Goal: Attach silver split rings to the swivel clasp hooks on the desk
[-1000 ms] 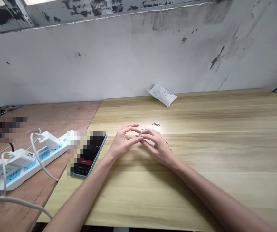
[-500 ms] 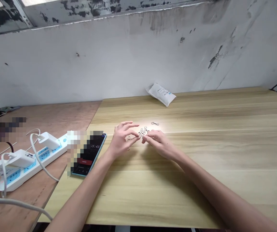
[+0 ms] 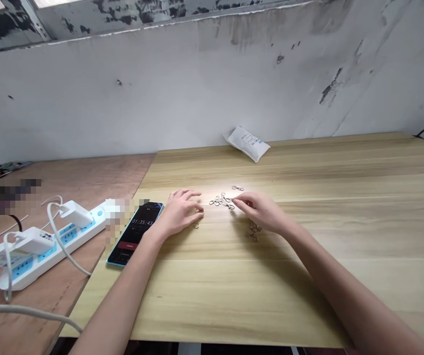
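Small metal snap hooks with rings (image 3: pixel 220 200) lie in a loose pile on the wooden table (image 3: pixel 204 296). My left hand (image 3: pixel 180 213) rests just left of the pile, its fingers curved and spread. Its thumb and index finger lie by a metal ring (image 3: pixel 202 211), and another ring (image 3: pixel 196 226) is just below them. At the pile's right edge, my right hand (image 3: pixel 258 209) pinches thumb and index finger on a snap hook, largely hidden by the fingertips. Several more snap hooks (image 3: pixel 253 235) lie beneath the right hand, partly covered.
A lone snap hook (image 3: pixel 237 188) lies beyond the pile. A white plastic packet (image 3: pixel 248 143) lies near the wall. Left of my left arm is a phone (image 3: pixel 138 231) showing a timer. A power strip (image 3: pixel 64 241) with chargers and cables stands on the brown table (image 3: pixel 123 170).
My left hand has moved left, away from the pile. My right hand has shifted right and slightly raised its wrist, and snap hooks now show beneath it. The pile is more spread out.
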Available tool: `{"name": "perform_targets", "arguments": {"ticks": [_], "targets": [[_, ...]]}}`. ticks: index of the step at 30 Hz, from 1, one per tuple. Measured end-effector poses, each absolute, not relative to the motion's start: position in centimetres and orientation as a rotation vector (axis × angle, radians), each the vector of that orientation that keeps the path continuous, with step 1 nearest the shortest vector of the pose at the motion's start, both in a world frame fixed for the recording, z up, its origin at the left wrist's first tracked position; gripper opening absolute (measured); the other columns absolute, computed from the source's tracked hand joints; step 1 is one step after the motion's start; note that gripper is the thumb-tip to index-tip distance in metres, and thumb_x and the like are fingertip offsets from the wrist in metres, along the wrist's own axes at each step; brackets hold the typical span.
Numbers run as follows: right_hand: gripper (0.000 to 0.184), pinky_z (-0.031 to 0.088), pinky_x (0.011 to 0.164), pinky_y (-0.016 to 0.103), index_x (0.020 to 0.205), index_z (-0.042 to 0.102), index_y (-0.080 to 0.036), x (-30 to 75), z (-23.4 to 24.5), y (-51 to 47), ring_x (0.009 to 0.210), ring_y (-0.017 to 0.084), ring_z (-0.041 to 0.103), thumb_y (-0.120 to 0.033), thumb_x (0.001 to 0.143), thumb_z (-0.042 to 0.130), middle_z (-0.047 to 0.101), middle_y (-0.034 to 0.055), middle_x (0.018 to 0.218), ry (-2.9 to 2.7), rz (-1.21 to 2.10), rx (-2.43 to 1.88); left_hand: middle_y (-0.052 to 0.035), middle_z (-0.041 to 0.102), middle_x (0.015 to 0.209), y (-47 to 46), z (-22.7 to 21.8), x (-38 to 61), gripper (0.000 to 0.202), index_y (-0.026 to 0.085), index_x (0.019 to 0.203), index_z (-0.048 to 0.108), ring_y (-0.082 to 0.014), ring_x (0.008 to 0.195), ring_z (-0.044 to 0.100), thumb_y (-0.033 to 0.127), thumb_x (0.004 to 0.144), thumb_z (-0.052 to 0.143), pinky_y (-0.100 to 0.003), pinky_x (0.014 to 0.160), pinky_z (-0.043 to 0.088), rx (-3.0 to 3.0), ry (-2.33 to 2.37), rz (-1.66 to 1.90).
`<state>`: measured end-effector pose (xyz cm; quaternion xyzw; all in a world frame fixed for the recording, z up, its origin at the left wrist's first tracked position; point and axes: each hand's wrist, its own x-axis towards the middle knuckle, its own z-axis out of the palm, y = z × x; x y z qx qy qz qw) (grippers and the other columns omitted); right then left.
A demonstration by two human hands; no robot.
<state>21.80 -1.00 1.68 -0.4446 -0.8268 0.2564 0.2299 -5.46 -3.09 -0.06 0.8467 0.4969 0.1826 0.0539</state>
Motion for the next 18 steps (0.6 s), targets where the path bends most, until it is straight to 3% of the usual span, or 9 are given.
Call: {"name": "perform_targets", "arguments": {"ticks": [6,12,18], "targets": [[0.021,0.029,0.052,0.024,0.073,0.069,-0.020,24.9,3.6,-0.9,0.058,0.013,0.049,-0.035,0.081,0.057,0.060,0.0013,0.066,-2.545,0.845,-1.373,-0.0037,0.065,0.120,-3.2,0.0,-4.5,0.014,0.025,0.085,0.073,-0.0260,0.117,0.050,0.033,0.088,0.061,-0.049,0.103,0.034,2.468,1.503,0.582],[0.017,0.026,0.051,0.026,0.064,0.065,-0.020,24.2,3.5,-1.5,0.058,0.013,0.050,-0.032,0.075,0.061,0.064,0.0017,0.069,-2.613,0.662,-1.602,-0.0045,0.065,0.114,-3.4,0.0,-3.8,0.006,0.021,0.081,0.068,-0.0234,0.113,0.052,0.023,0.084,0.063,-0.043,0.100,0.037,2.286,1.510,0.628],[0.012,0.022,0.051,0.027,0.059,0.063,-0.020,23.1,2.5,-1.9,0.053,0.012,0.048,-0.016,0.068,0.055,0.063,0.0016,0.063,-2.667,0.442,-1.625,-0.0024,0.064,0.080,-3.8,0.4,-2.8,0.009,0.019,0.069,0.064,-0.0192,0.084,0.056,0.017,0.078,0.065,-0.034,0.080,0.043,2.271,1.532,0.696]]}}
